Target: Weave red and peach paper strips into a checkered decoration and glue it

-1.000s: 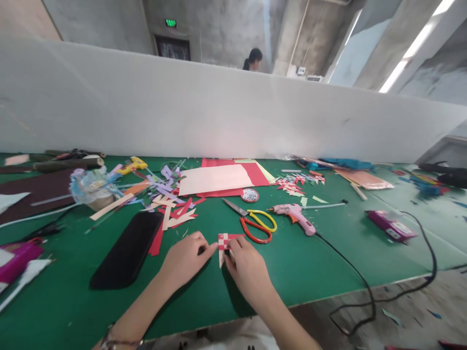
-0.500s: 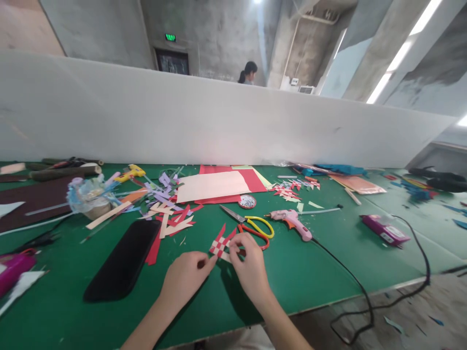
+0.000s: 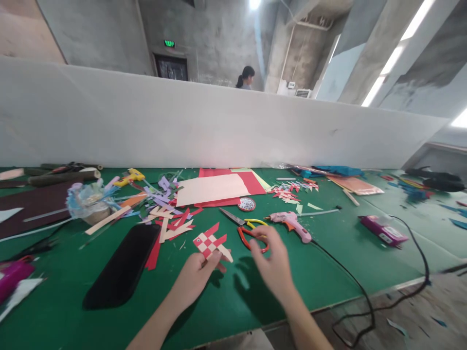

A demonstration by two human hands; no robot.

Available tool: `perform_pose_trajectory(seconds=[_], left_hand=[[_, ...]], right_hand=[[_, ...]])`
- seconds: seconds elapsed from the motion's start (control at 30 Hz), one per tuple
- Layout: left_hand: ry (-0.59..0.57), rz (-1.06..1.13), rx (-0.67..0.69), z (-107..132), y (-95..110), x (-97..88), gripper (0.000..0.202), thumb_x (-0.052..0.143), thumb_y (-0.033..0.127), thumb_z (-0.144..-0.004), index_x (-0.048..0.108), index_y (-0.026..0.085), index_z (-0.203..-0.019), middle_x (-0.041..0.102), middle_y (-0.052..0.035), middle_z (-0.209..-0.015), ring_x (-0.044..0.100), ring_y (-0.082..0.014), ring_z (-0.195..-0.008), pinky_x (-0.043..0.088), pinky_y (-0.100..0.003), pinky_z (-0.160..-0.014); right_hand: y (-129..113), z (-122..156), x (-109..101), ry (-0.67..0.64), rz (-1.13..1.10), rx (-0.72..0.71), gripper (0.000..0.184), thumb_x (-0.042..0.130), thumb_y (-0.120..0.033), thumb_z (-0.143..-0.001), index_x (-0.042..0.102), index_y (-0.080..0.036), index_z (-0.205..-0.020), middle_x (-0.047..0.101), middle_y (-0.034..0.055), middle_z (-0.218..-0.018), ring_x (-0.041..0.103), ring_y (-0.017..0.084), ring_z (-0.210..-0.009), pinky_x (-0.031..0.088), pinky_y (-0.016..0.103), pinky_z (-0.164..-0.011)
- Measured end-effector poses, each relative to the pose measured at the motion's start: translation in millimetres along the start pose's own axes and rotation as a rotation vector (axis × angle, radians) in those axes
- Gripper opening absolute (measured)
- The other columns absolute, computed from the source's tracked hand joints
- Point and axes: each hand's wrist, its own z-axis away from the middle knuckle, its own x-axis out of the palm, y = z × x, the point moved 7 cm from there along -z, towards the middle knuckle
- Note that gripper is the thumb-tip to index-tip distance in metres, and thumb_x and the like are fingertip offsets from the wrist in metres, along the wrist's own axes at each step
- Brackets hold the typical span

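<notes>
My left hand pinches a small woven piece of red and cream paper strips and holds it up above the green table. My right hand has let go of it and hovers to the right, fingers loosely spread, close to the scissors with one yellow and one red handle. A pink glue gun lies just beyond the scissors.
A black phone-like slab lies left of my hands. Cut paper strips, red and cream sheets, a yellow glue gun, a purple box and a black cable litter the table. A white partition backs it; a person stands beyond.
The woven piece was lifted from the table and now rests in my left hand alone. My right hand released it and moved right toward the scissors.
</notes>
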Motion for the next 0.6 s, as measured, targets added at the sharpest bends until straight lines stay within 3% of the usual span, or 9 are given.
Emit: perform_pose_trajectory(seconds=[0.1,0.17,0.27,0.43,0.6], left_hand=[[-0.106,-0.072,-0.007,1.8,-1.7,-4.0,0.046,0.037,0.051,-0.083,0.067,0.019,-0.068,0.068,-0.0060,-0.086,0.059,-0.0233,-0.092,0.042,-0.029,-0.083],[-0.131,-0.111,-0.028,0.8,-4.7,-8.0,0.046,0.035,0.051,-0.083,0.067,0.020,-0.070,0.067,-0.0062,-0.094,0.057,-0.0240,-0.100,0.040,-0.030,-0.087],[-0.115,-0.177,-0.060,-4.8,-9.4,-14.2,0.050,0.029,0.052,-0.085,0.067,0.021,-0.075,0.066,-0.0067,-0.097,0.054,-0.0239,-0.106,0.038,-0.032,-0.090],[0.030,-0.442,0.002,-15.1,-3.0,-30.9,0.047,0.028,0.053,-0.085,0.058,0.021,-0.067,0.066,-0.0069,-0.086,0.061,-0.0254,-0.088,0.043,-0.032,-0.074],[0.078,-0.636,0.039,-20.0,0.5,-40.4,0.047,0.020,0.045,-0.088,0.055,0.021,-0.071,0.065,-0.0052,-0.077,0.062,-0.0215,-0.072,0.043,-0.028,-0.061]], right_hand=[[64.4,-21.7,-49.9,0.019,0.553,0.051,0.022,0.051,-0.026,-0.079,0.052,-0.017,-0.100,0.057,0.0112,-0.101,0.051,0.026,-0.098,0.041,0.040,-0.084],[112.7,-30.7,-76.8,-0.032,0.894,0.190,0.030,0.051,-0.029,-0.080,0.052,-0.012,-0.105,0.056,0.0163,-0.101,0.051,0.030,-0.096,0.040,0.042,-0.081],[163.0,-32.0,-85.9,-0.270,1.023,0.236,0.022,0.046,-0.028,-0.084,0.054,-0.012,-0.098,0.059,0.0135,-0.093,0.056,0.024,-0.085,0.041,0.034,-0.078],[189.0,-18.7,-99.8,-0.323,1.047,0.213,0.018,0.038,-0.026,-0.088,0.052,-0.014,-0.087,0.059,0.0121,-0.085,0.057,0.023,-0.082,0.040,0.033,-0.075],[190.5,-13.7,-124.3,-0.304,1.087,0.236,0.025,0.036,-0.035,-0.088,0.051,-0.016,-0.089,0.059,0.0114,-0.086,0.057,0.025,-0.084,0.040,0.034,-0.075]])
